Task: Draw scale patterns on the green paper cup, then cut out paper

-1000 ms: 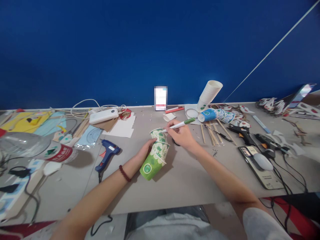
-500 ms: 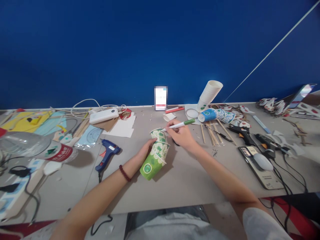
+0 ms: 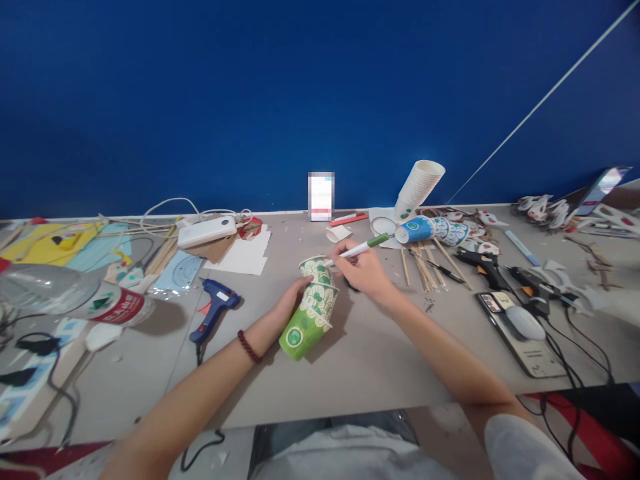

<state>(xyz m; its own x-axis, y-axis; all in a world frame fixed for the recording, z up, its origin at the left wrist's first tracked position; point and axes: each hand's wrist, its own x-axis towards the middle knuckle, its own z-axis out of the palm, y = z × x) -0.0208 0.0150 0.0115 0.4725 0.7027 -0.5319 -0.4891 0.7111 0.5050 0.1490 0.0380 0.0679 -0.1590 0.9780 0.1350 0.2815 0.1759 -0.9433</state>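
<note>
A stack of green and white patterned paper cups [image 3: 316,305] lies tilted on the table, its rim end pointing away from me. My left hand [image 3: 291,299] is closed round the left side of the stack, thumb on the upper cup. In my right hand [image 3: 361,270] is a white marker with a green end [image 3: 361,249], held like a pen. The marker's tip meets the upper cup near its rim. Fingers partly cover the tip, so any mark there cannot be made out.
Left are a blue glue gun [image 3: 215,308], a lying water bottle [image 3: 75,293] and a power strip [image 3: 43,380]. Right are blue paper cups [image 3: 417,230], a leaning white cup stack [image 3: 420,190], sticks [image 3: 424,270], a phone [image 3: 520,340] and a mouse [image 3: 525,323]. Another phone [image 3: 321,197] stands behind.
The marker's green end has dipped slightly toward the table, and my right hand has shifted a little. The cups and my left hand stay almost where they were.
</note>
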